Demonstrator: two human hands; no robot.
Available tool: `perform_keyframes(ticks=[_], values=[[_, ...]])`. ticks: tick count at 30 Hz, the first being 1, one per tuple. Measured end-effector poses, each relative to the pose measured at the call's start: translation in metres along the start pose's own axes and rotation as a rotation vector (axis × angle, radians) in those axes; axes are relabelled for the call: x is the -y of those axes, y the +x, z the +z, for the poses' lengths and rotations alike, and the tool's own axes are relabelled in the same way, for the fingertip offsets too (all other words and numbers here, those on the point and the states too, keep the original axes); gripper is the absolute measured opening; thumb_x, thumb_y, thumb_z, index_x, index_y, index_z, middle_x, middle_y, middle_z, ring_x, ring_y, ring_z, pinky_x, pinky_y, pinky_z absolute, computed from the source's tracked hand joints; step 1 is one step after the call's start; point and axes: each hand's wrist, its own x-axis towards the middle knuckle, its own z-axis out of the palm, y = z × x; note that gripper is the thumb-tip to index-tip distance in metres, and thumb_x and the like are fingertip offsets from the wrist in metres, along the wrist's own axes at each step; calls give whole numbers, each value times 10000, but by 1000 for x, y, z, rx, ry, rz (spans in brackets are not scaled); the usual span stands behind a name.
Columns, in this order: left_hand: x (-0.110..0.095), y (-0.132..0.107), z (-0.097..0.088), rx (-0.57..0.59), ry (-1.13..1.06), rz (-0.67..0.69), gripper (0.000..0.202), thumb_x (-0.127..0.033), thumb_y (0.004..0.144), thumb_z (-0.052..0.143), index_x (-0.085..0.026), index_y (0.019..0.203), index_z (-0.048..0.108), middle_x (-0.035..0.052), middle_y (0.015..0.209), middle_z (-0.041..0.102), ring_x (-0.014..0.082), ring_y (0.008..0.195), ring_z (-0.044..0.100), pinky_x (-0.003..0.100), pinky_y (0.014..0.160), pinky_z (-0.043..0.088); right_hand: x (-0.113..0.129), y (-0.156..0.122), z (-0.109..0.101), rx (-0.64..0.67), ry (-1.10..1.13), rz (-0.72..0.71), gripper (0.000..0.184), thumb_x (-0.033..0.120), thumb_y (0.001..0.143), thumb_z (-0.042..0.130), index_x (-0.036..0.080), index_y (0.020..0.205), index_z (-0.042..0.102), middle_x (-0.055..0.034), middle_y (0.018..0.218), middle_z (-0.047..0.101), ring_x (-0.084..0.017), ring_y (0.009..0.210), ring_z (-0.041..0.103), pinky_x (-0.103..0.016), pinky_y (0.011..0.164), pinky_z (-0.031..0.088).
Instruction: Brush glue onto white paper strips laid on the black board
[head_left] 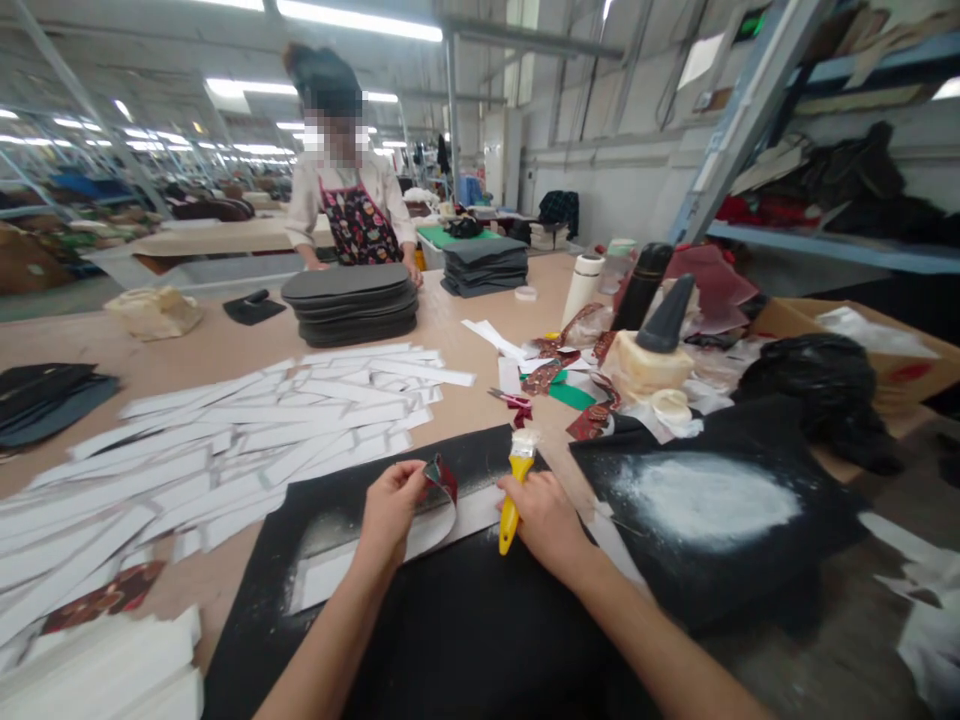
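Note:
My right hand (pixel 546 510) is closed around a yellow-handled paintbrush (pixel 517 470), its pale bristles pointing up and away from me. My left hand (pixel 394 505) pinches the end of a patterned dark-red strip (pixel 444 478), which curls up with its white underside partly showing. Below both hands lies a white strip (pixel 330 578) on a black sheet (pixel 450 640) dusted with white specks. Just beyond the brush are small scissors with pink handles (pixel 517 400).
Many white strips (pixel 285 430) cover the table's left side. A black cloth with white powder (pixel 705 500) lies right. Behind stand a glue-crusted container with a dark cone (pixel 652 350), a white bottle (pixel 583 290) and grey stacked pieces (pixel 352 305). Another person (pixel 352 200) stands across the table.

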Motion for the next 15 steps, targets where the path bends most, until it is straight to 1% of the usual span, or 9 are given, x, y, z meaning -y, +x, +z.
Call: perform_keyframes(ticks=[2, 3, 5, 7, 9, 10, 11, 13, 15], values=[[0, -6, -7, 113, 29, 7, 425, -438, 675, 564, -106, 940, 585, 76, 820, 661, 184, 738, 616, 291, 686, 462, 10, 7, -8, 28, -53, -19, 181, 262, 814, 560, 192, 980, 582, -49, 735, 605, -210, 766, 532, -321, 716, 331], [2, -12, -8, 180, 95, 46, 460, -424, 697, 543, -102, 1026, 559, 95, 889, 662, 200, 806, 619, 317, 741, 463, 15, 11, -11, 33, -51, -13, 199, 281, 808, 570, 196, 988, 574, -48, 748, 606, -211, 780, 530, -321, 723, 325], [5, -28, -6, 256, 317, 199, 543, -362, 687, 570, -108, 1160, 488, 121, 1024, 635, 233, 937, 589, 374, 845, 436, 24, 18, -12, 40, -7, 15, 222, 311, 793, 589, 201, 984, 560, -41, 776, 608, -205, 794, 533, -308, 728, 323], [7, -44, -1, 246, 600, 378, 582, -250, 643, 616, -122, 1191, 472, 131, 1093, 598, 267, 1009, 542, 424, 894, 397, 30, 20, -7, 43, 24, 61, 219, 297, 781, 601, 190, 964, 550, -33, 777, 607, -194, 768, 545, -289, 705, 333], [8, -54, 4, 187, 795, 443, 428, -143, 660, 568, -134, 1088, 551, 122, 1025, 609, 279, 982, 535, 454, 880, 387, 31, 16, 4, 25, 6, 82, 206, 243, 779, 594, 176, 968, 542, -25, 746, 605, -184, 714, 555, -278, 666, 340], [7, -55, 5, 165, 809, 420, 325, -106, 681, 528, -142, 997, 593, 107, 957, 619, 269, 948, 542, 450, 866, 391, 29, 14, 11, 0, -17, 61, 214, 224, 783, 585, 172, 985, 538, -23, 734, 603, -182, 692, 558, -277, 649, 342], [6, -53, 5, 145, 737, 348, 240, -82, 693, 503, -151, 891, 620, 87, 879, 623, 250, 906, 550, 431, 853, 398, 27, 11, 19, -37, -44, 21, 216, 221, 793, 574, 174, 1000, 536, -20, 719, 599, -182, 677, 558, -279, 641, 343], [0, -38, -4, 106, 435, 136, 115, -77, 679, 534, -158, 700, 613, 45, 723, 605, 207, 790, 562, 372, 798, 430, 19, 7, 34, -140, -105, -118, 233, 279, 826, 538, 163, 1027, 536, -30, 707, 588, -187, 664, 549, -289, 632, 346], [-8, -15, -26, 44, 126, -44, 53, -100, 651, 591, -151, 638, 587, 18, 622, 575, 164, 653, 554, 313, 686, 463, 11, 6, 45, -251, -155, -225, 251, 338, 858, 484, 159, 1023, 547, -31, 684, 573, -179, 629, 535, -295, 621, 349]])
